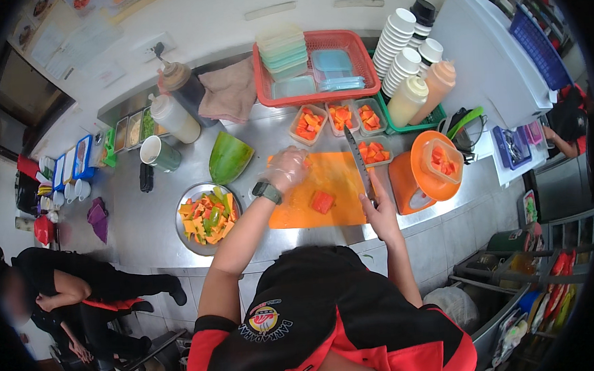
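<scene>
My left hand [288, 171], in a clear plastic glove with a watch at the wrist, curls over orange-red papaya pieces at the far left of an orange cutting board [337, 177]. The hand covers most of them. My right hand [383, 216] is bare and closed round the handle of a knife [360, 156]; the blade points away from me over the board's right edge. A papaya chunk [322, 201] lies on the board between my hands. Left of the board are a large green-skinned papaya piece [231, 157] and a metal plate [186, 242] heaped with peels and trimmings.
Tubs of papaya cubes [308, 124] line the board's far side. An orange scale [411, 183] bears another tub [441, 162] at right. Behind stand a red basket [372, 87] with lidded containers, stacked cups [394, 36] and sauce bottles [408, 102]. A seated person [81, 291] is at lower left.
</scene>
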The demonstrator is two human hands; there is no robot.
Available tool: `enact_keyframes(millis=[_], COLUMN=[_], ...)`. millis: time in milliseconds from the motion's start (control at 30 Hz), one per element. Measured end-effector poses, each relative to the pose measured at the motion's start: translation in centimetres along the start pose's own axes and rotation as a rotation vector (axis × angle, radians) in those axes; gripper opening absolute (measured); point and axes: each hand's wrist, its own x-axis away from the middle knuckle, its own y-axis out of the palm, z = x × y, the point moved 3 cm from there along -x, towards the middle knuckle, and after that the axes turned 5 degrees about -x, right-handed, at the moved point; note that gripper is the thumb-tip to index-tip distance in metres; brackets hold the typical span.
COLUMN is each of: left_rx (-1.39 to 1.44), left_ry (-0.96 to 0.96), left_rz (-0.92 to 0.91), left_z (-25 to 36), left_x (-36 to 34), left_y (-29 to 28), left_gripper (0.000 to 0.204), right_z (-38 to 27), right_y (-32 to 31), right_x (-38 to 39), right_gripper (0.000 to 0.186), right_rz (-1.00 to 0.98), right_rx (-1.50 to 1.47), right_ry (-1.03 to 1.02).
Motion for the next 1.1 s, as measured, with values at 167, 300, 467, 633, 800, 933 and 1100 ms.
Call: enact_keyframes(millis=[167,300,467,633,800,933,1100], left_rx=[1.123,1.938,2.365,2.473,2.446,2.535,2.477], left_ry=[-0.370,-0.509,-0.397,-0.371,-0.145,-0.060,-0.054], left_rz=[0.014,0.100,0.291,0.461,0.640,0.725,0.912], left_z=[-3.3,-5.1,-3.8,-4.2,-4.4,-4.9,-5.4], left_x=[2.0,5.3,9.7,13.6,17.2,19.7,22.0], left_y=[0.6,-0.3,-1.3,-1.5,-3.6,-3.7,-4.2], left_gripper=[0.025,0.025,0.026,0.036,0.057,0.058,0.050], right_z=[-3.3,-3.1,-4.1,-7.9,-11.2,-12.5,-12.5], right_y=[0.9,2.8,7.3,12.2,16.6,19.1,21.4], right_x=[0.1,0.9,0.4,-0.8,-1.1,-0.5,0.5], right_gripper=[0.053,0.048,0.046,0.046,0.048,0.053,0.076], right_rz=[-0.320,-0.439,-0.608,-0.719,-0.790,-0.842,-0.944], right_rx=[-0.174,-0.261,-0.388,-0.176,-0.108,-0.077,-0.111], right_ry=[0.380,0.488,0.322,-0.001,0.008,-0.087,-0.128])
